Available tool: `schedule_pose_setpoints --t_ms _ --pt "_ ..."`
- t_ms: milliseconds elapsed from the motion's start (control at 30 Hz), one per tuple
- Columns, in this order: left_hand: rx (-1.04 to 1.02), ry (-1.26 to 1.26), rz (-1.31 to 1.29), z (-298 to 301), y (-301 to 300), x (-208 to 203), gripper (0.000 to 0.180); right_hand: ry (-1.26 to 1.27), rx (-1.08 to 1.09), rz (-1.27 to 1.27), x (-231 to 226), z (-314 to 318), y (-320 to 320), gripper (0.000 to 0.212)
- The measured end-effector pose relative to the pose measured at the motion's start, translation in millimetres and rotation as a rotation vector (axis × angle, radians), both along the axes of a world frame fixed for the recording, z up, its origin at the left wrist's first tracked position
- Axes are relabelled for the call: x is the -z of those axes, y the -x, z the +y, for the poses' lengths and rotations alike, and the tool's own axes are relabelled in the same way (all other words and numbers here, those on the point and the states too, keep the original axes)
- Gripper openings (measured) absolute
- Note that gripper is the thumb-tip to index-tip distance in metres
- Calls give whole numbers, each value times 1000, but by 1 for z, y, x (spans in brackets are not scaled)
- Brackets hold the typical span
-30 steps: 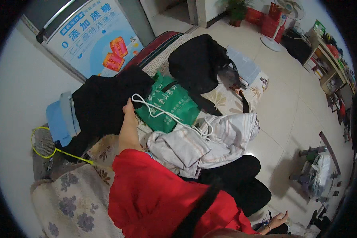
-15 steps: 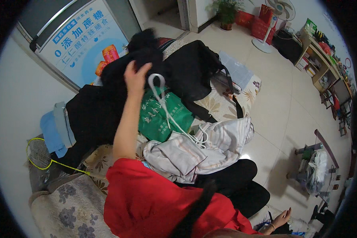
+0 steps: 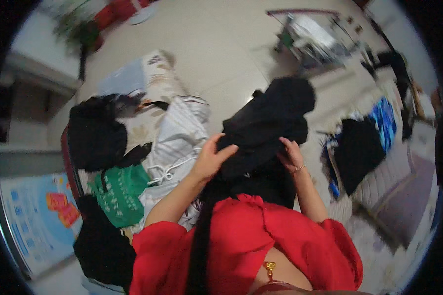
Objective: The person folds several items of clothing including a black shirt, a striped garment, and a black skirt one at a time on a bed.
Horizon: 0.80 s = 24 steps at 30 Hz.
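A black garment [image 3: 251, 153] lies spread over my lap and black-clad knees, where the dark cloths blend together. At its left edge my left hand [image 3: 212, 158] grips the cloth, thumb on top and the other fingers partly hidden. My right hand [image 3: 293, 156], a bracelet on its wrist, holds the opposite edge between thumb and fingers. Left of my left hand lies a pale striped garment [image 3: 177, 135] with a white drawstring [image 3: 168, 173]. A green bag [image 3: 122, 194] rests beyond it.
Black clothing [image 3: 97, 132] is heaped at the left, near a blue-and-white printed panel [image 3: 34, 216]. At right lie another black garment [image 3: 359, 152] and a blue patterned cloth [image 3: 383, 123]. A small rack with a plastic bag [image 3: 312, 42] stands on the tiled floor [image 3: 206, 44].
My view has swung to the right. My left hand has come back from the black clothes heap to my lap, and both hands now hold a black garment there.
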<state>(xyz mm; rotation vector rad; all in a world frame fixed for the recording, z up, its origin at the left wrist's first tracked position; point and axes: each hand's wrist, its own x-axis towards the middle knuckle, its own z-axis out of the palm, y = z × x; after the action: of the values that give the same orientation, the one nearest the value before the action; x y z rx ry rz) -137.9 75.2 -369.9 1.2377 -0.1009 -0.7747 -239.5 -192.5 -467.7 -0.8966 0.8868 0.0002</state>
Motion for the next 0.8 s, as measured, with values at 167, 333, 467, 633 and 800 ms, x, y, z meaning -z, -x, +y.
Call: schedule_pose_setpoints --t_ms 167,333,467,633,800 --pt "-90 48 269 4 5 8 37 3 15 29 -14 -10 58 25" --pt "-145 165 333 10 3 13 42 69 138 -79 -52 -25 73 24" --pt "-121 239 354 -6 8 14 44 454 23 -169 -55 -45 74 23" --pt "70 -15 3 -33 23 19 40 1317 -653 364 -93 -48 82 36" --pt "463 -74 -227 -65 55 12 33 1385 -709 -372 -155 0 58 55"
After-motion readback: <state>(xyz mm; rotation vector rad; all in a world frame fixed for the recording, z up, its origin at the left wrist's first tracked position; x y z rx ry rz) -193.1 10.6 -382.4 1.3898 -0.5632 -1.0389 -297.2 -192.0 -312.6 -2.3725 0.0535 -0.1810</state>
